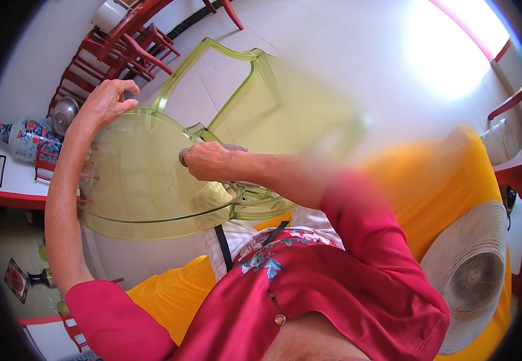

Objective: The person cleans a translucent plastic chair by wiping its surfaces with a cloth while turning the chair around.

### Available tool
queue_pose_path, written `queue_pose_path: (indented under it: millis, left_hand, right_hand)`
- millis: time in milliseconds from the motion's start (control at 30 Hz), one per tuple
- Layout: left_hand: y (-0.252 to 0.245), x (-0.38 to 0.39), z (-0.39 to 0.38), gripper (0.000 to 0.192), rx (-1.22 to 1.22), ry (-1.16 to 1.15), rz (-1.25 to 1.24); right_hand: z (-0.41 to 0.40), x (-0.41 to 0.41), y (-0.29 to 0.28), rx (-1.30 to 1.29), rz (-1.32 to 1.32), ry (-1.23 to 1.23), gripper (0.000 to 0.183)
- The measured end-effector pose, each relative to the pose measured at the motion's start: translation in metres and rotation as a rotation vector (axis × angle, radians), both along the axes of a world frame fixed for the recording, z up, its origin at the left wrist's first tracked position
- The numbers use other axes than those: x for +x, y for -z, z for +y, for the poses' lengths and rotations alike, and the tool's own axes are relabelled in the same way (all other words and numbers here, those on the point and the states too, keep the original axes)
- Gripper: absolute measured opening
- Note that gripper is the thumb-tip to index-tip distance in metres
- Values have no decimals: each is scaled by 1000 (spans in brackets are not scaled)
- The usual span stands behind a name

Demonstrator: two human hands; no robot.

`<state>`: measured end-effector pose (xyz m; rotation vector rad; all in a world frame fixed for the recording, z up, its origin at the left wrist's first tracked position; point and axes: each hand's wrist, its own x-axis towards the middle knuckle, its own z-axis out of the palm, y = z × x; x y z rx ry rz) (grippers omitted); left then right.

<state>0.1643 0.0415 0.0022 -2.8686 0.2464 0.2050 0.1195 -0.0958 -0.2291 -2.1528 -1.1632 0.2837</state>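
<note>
A clear green plastic chair [152, 180] is tilted in front of me, its round seat towards my left and its open frame pointing up the picture. My left hand [116, 99] is at the seat's upper rim, fingers bent and apart from the thumb, with nothing plainly held; whether it bears on the rim I cannot tell. Over the seat near its joint with the frame, my right hand [209, 160] is closed around a bunched grey-brown cloth [234, 147], which sticks out on both sides of the fist. Part of the chair's lower frame lies behind my right forearm.
Orange fabric [450, 171] spreads beside and below me, with a woven brimmed hat [464, 275] on it at right. Red wooden chairs [80, 72] and a floral vase [31, 137] stand at left. A white bucket [500, 142] is at far right. A blurred patch covers the upper right middle.
</note>
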Motion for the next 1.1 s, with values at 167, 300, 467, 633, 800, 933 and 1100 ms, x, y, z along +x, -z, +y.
queue_pose_path:
  millis: [167,300,467,633,800,933,1100]
  left_hand:
    - [2,1,2,31,0,5,-7]
    - [3,2,2,31,48,-24,7]
    - [6,5,18,30,-15,3,-17]
    - [8,4,14,28,-42,11,-26]
    - [5,1,8,30,-37,21,-22]
    - [5,2,11,30,-21,64,-29]
    - [3,1,4,30,-37,31,-28]
  right_hand:
    - [-1,1,4,39,-65,-20,11]
    - [-4,-2,3,26,-169,-34,10]
    - [2,-2,0,-14,-226,-68,11]
    - [8,0,7,-33,-154,-22,13]
    - [7,2,2,13,32,37,18]
    - [6,3,2,21,70,15,20]
    - [5,6,5,54,63,-6,18]
